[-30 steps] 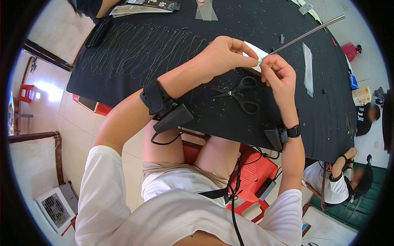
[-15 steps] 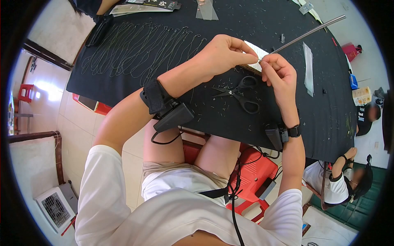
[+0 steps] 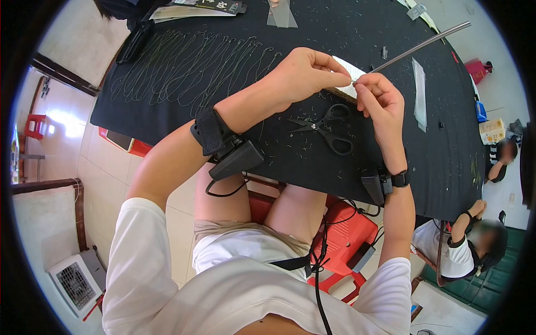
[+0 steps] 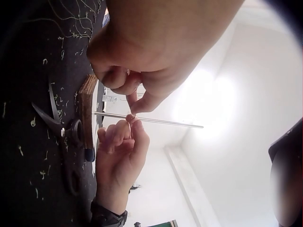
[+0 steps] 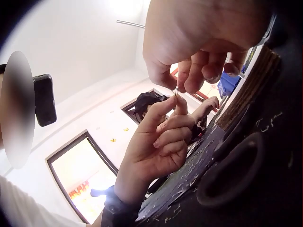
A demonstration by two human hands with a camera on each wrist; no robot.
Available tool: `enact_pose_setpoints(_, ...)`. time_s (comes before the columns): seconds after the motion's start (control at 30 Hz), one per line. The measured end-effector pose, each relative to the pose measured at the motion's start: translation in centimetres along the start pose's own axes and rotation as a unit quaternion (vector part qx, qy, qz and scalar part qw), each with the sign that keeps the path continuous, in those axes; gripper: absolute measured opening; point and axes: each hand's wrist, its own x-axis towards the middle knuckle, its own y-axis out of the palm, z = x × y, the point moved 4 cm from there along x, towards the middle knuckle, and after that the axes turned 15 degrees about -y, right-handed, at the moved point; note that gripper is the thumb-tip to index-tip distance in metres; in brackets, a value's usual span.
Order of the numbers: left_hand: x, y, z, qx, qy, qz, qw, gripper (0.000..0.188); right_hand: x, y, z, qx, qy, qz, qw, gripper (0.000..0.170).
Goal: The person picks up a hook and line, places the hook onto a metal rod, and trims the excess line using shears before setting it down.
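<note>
Closest to the body, the scissors (image 3: 315, 127) lie with blades apart on the dark bench (image 3: 446, 167), among pale clippings (image 4: 20, 150); anyone reaching under the wrists should mind those points.

Just beyond, both hands meet at the fingertips. The left hand (image 3: 304, 72) pinches between thumb and forefinger, and the right hand (image 3: 382, 100) does likewise, its other fingers curled in. The piece they grip, seemingly a fine thread (image 5: 177, 91), shows as a sliver between the two pinches. Whether it is knotted or passes round anything is too small to tell.

Such a short, slight piece probably calls for tip-only pinches, level with each other, and a gentle, even pull; a jerk could let it slip. Bracing the right hand while the left makes the small moves would likely help.

By the fingertips, the metal rod (image 3: 421, 46) stands up from the block (image 4: 86, 106); best not to knock it sideways.

Farther over, beyond the left forearm, thread loops (image 3: 192, 70) lie in a row, so that elbow should swing clear of them.
</note>
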Motion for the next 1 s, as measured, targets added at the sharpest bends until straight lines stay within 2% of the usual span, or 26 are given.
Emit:
enact_pose_setpoints(0.43,-0.13,0.16,-0.09,-0.017,-0.016,0.015,1.0,0.022,-0.05,-0.24,0.09,-0.052,-0.031,0.003,0.998,0.008)
enact_pose_setpoints(0.6,0.02,0.07,0.19,-0.04,-0.058,0.04,0.997,0.023,-0.06,-0.21,0.16,-0.05,-0.028,0.0,0.998,0.007)
enact_pose_setpoints(1.0,-0.11,0.34,0.04,0.004,-0.038,0.02,0.999,0.024,-0.09,-0.2,0.09,-0.054,-0.034,0.006,0.998,0.006)
